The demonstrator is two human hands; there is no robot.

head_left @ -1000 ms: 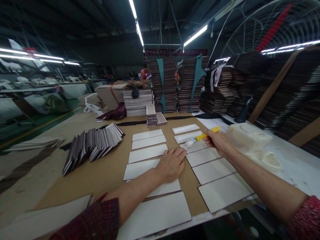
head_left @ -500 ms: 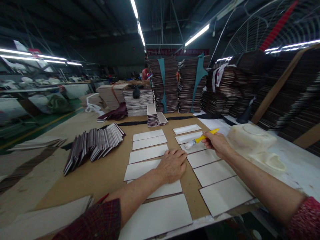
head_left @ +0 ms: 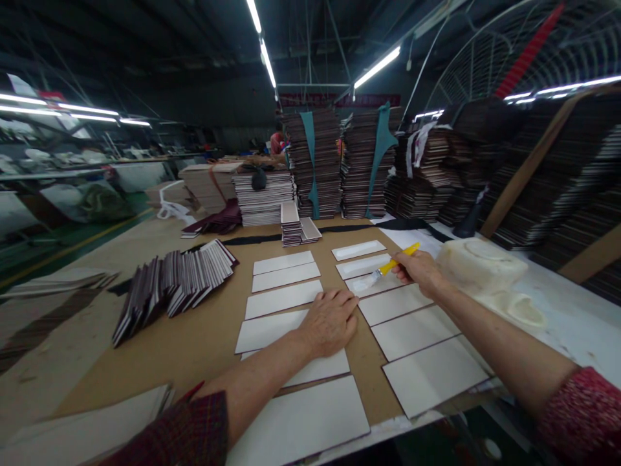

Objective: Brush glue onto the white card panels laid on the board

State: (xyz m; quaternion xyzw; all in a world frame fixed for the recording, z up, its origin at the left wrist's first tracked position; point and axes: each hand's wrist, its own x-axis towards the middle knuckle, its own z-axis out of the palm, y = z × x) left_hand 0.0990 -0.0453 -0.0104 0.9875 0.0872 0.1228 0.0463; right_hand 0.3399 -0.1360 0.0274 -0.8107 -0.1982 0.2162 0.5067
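Two columns of white rectangular cards (head_left: 281, 299) lie flat on a brown cardboard sheet (head_left: 204, 336). My left hand (head_left: 330, 320) rests palm down on the cards of the left column, fingers slightly spread. My right hand (head_left: 420, 272) grips a yellow-handled brush (head_left: 385, 267). The brush's white bristles touch a card (head_left: 369, 285) in the right column, third from the far end.
A fanned row of dark-edged cards (head_left: 177, 281) lies to the left. A whitish plastic tub (head_left: 478, 265) sits right of my right hand. Tall stacks of dark boards (head_left: 334, 162) line the back and right. A small stack (head_left: 291, 223) stands at the sheet's far end.
The brush tip has shifted slightly left and down along the card in the right column. My left hand stays in place on the left column.
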